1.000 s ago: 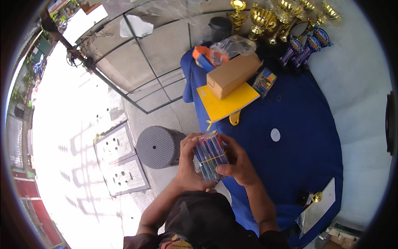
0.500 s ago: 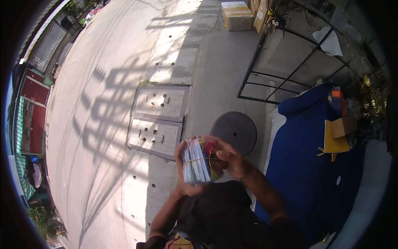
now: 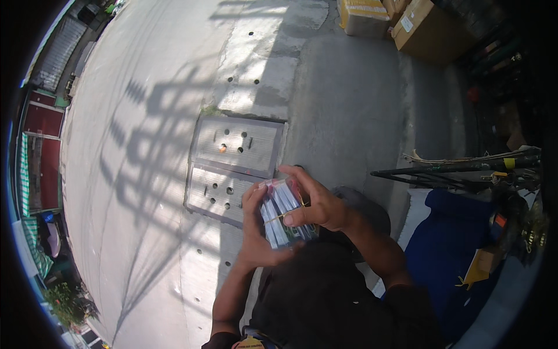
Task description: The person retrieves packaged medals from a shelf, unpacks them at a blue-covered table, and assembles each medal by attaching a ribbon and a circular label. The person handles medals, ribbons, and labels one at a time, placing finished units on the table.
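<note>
A bundle of thin, flat plastic packets (image 3: 274,222), bound by a yellowish rubber band, is held before my body between both hands. My left hand (image 3: 254,232) wraps around the bundle's left side and lower edge. My right hand (image 3: 322,206) grips it from the right, its thumb pressed over the packets near the band and its index finger stretched out past the top. Pink and green colour shows at the bundle's right end. What the packets contain is too small to tell.
A dark round stool (image 3: 375,215) stands behind my right forearm. To the right are a blue cloth-covered surface (image 3: 424,250), a yellow pouch (image 3: 478,270) and a black metal frame (image 3: 430,172). Cardboard boxes (image 3: 433,35) sit at the far right, and slotted drain covers (image 3: 232,142) lie ahead.
The view has shifted, and the black frame, earlier a broad grid, now appears nearly edge-on. The bundle has tilted, and my right thumb has moved across its face by the band.
</note>
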`<action>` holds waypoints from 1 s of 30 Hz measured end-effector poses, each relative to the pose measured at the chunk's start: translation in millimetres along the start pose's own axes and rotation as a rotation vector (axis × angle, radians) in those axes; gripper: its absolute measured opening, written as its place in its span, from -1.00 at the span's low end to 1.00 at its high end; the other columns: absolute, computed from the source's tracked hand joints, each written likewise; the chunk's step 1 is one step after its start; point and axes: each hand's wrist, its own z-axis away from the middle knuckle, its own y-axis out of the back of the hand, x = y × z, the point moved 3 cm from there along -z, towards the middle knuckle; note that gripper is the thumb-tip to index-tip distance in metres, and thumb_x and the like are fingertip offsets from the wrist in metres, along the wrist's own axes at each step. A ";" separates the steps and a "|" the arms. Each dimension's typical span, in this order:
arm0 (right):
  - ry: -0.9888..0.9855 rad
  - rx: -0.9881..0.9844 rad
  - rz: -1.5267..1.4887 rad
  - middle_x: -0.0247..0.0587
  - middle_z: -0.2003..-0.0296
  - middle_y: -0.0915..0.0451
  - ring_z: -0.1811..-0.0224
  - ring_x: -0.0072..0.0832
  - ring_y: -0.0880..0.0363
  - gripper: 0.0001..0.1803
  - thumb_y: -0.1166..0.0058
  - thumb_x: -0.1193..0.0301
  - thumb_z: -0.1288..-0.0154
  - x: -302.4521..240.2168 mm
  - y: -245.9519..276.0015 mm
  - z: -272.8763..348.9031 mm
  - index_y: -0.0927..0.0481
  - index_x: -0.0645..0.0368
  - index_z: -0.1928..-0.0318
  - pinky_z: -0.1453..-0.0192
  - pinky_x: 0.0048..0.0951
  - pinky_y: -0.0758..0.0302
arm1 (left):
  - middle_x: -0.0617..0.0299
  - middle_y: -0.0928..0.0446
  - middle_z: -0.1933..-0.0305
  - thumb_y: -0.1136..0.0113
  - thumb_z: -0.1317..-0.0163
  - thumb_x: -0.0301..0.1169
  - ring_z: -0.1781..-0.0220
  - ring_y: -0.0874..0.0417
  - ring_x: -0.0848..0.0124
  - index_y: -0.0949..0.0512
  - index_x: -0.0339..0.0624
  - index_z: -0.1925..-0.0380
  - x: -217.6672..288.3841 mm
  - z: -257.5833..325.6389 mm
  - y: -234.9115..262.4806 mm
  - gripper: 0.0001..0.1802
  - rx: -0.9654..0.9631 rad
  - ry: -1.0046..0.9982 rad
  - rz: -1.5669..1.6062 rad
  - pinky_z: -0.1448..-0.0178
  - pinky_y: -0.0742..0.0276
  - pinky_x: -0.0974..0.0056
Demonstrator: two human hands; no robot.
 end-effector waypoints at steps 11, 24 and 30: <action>-0.344 -0.002 -0.141 0.07 0.13 -0.60 0.46 -0.46 -0.68 -0.08 -0.42 0.09 -0.21 -194.6 233.9 -186.5 -0.19 0.38 -0.33 0.53 -0.48 -0.65 | -0.04 -0.27 -0.36 -0.65 0.18 -0.23 -0.41 -0.42 0.09 0.08 -0.13 -0.53 -60.1 -346.4 -38.0 0.34 -0.059 0.275 0.588 -0.49 -0.38 0.04; -0.170 0.367 -0.307 0.07 0.11 -0.60 0.32 -0.38 -0.74 -0.20 -0.29 -0.07 -0.26 -365.6 593.1 -140.5 -0.38 0.37 -0.18 0.49 -0.38 -0.71 | -0.01 -0.26 -0.38 -0.72 0.17 -0.12 -0.42 -0.44 0.10 0.12 -0.10 -0.53 -64.5 -718.5 -310.0 0.40 -0.621 0.272 0.720 -0.42 -0.49 0.04; -0.017 0.762 -0.253 0.18 -0.14 -0.51 -0.02 -0.18 -0.69 -0.03 -0.36 -0.07 -0.19 -374.2 748.8 -36.6 -0.23 0.32 -0.37 0.30 -0.27 -0.73 | -0.04 -0.25 -0.38 -0.63 0.13 -0.10 -0.42 -0.39 0.05 0.11 -0.18 -0.53 -54.7 -807.7 -504.0 0.35 -0.853 -0.062 0.399 -0.44 -0.39 -0.01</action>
